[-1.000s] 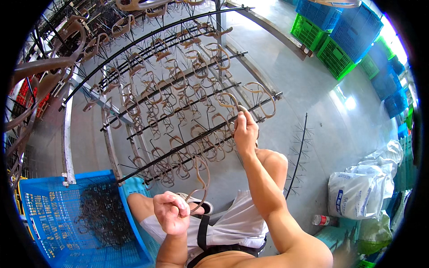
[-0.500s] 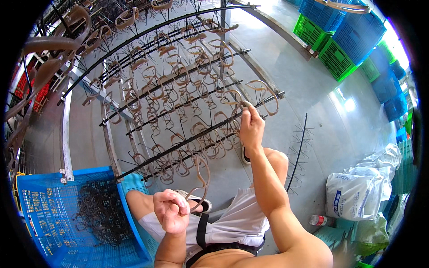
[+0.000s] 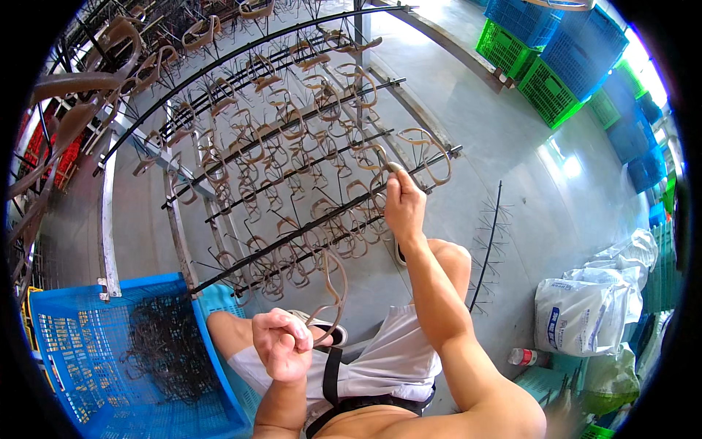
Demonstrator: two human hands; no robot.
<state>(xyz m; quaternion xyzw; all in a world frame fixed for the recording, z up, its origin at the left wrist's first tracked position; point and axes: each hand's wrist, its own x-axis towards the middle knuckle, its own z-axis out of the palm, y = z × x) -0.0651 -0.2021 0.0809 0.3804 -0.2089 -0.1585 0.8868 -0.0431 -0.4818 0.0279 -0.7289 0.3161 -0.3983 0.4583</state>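
My right hand reaches up to a dark spiked bar of a metal rack and pinches a tan loop-shaped frame hanging near the bar's right end. My left hand is closed near my lap around the end of another tan loop frame that arcs upward from it. Several similar tan frames hang in rows on the rack's bars. I am seated, knees visible below the rack.
A blue plastic crate holding a dark tangle of thin pieces sits at lower left. A loose spiked bar lies on the grey floor to the right. White sacks, a small bottle, and stacked blue and green crates stand right.
My right hand has stayed at the bar's right end, shifting slightly up and right along it. The left hand keeps its hold on the loop frame near my lap.
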